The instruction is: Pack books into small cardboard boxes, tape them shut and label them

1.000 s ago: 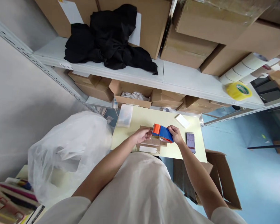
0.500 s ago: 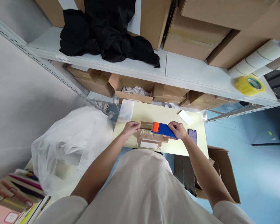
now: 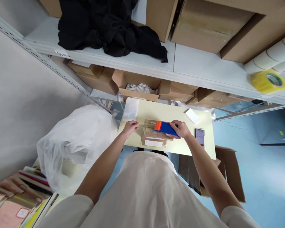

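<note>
My right hand point(image 3: 180, 129) grips a blue-and-orange tape dispenser point(image 3: 168, 128), its orange end pointing left, over a flat brown cardboard piece point(image 3: 147, 133) on the table. Clear shiny tape and a white label point(image 3: 153, 143) show on the cardboard. To the left of it, apart from the cardboard, my left hand point(image 3: 130, 128) is closed with the fingers pressed together; whatever they may hold is too small to make out. The pale yellow table point(image 3: 166, 107) lies under both hands.
A phone point(image 3: 199, 138) and a white box point(image 3: 192, 116) lie on the table's right side. Shelving point(image 3: 123, 64) with cartons, black cloth point(image 3: 109, 30) and yellow tape point(image 3: 268, 81) stands ahead. A plastic bag point(image 3: 78, 136) is at left, an open carton point(image 3: 231, 174) at lower right.
My left hand has moved left, away from the cardboard's edge, and its fingers are curled tighter. The right hand still holds the tape dispenser over the cardboard. The camera view has shifted slightly.
</note>
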A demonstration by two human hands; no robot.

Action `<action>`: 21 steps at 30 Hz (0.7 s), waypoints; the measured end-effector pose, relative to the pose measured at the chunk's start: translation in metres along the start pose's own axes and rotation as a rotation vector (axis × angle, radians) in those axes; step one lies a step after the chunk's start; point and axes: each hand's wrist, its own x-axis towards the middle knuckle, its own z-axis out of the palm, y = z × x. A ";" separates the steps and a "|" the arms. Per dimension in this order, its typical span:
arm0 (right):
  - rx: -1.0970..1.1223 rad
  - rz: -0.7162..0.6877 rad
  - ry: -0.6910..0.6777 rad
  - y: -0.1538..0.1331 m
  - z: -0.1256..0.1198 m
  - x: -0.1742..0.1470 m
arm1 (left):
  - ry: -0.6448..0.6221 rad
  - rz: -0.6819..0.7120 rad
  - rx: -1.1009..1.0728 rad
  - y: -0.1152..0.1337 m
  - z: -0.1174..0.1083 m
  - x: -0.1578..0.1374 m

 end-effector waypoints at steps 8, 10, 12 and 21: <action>-0.058 0.021 -0.028 -0.004 0.007 -0.004 | 0.055 0.028 -0.014 -0.044 0.009 0.009; -0.065 0.030 -0.026 -0.004 0.008 -0.004 | 0.086 0.063 0.004 -0.058 0.018 0.012; -0.073 0.033 -0.022 -0.004 0.010 -0.004 | 0.129 0.106 0.038 -0.070 0.027 0.015; -0.082 0.028 -0.010 -0.005 0.012 -0.005 | 0.218 0.202 0.309 -0.096 0.039 0.010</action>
